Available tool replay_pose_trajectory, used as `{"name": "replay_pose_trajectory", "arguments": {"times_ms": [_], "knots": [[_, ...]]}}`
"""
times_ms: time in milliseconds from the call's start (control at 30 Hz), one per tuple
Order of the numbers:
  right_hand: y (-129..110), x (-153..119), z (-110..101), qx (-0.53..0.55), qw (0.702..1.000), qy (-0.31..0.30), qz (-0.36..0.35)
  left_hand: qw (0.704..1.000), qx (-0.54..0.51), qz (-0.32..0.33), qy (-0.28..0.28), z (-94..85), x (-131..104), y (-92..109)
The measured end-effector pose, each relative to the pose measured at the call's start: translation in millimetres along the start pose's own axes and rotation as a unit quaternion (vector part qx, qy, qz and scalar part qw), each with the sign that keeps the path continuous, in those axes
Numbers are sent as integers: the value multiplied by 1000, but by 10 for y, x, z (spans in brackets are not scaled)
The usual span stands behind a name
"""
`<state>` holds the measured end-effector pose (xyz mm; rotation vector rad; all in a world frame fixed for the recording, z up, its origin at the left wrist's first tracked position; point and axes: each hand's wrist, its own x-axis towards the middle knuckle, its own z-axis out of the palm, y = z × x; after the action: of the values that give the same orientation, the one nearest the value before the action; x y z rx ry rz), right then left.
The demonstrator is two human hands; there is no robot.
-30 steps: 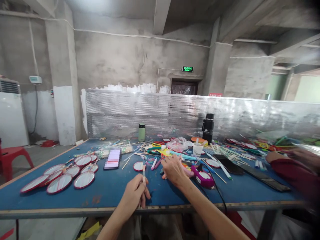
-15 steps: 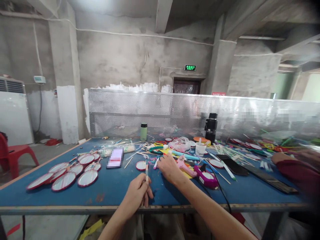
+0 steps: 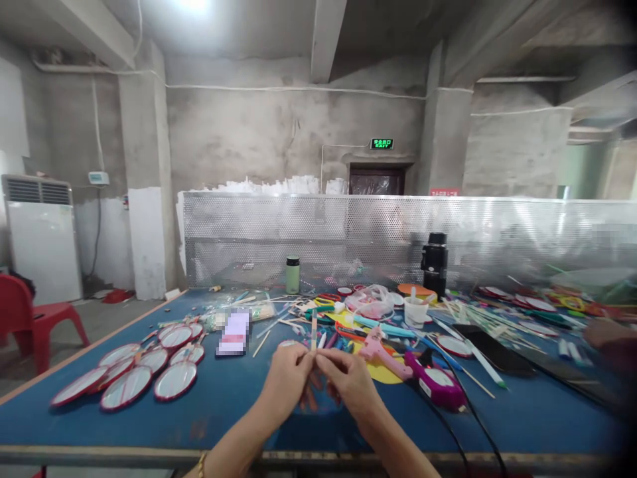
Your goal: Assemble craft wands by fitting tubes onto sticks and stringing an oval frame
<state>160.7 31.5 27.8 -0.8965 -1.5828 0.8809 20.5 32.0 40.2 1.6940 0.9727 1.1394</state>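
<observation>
The right hand [image 3: 352, 385] has come in to meet the left hand [image 3: 287, 380], so both now work at the slim, pale, upright stick [image 3: 314, 332] above the blue-topped desk [image 3: 231, 395]; left fingers pinch it, right fingers seem to meet its base, grip unclear

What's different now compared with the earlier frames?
The right hand has drawn back from beside the pink glue gun to the left hand, its fingertips now close to the flat stick. Whether it carries anything is unclear. The left hand still holds the stick; the round discs and green bottle stayed put.
</observation>
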Motion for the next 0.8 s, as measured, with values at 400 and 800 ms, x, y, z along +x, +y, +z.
{"name": "replay_pose_trajectory", "arguments": {"times_ms": [400,800], "knots": [[-196,353,-76,338,923,90,157,965,256,50,-3,-84,469,354],[-96,408,-146,417,874,135,211,930,340,105,-88,-10,692,402]]}}
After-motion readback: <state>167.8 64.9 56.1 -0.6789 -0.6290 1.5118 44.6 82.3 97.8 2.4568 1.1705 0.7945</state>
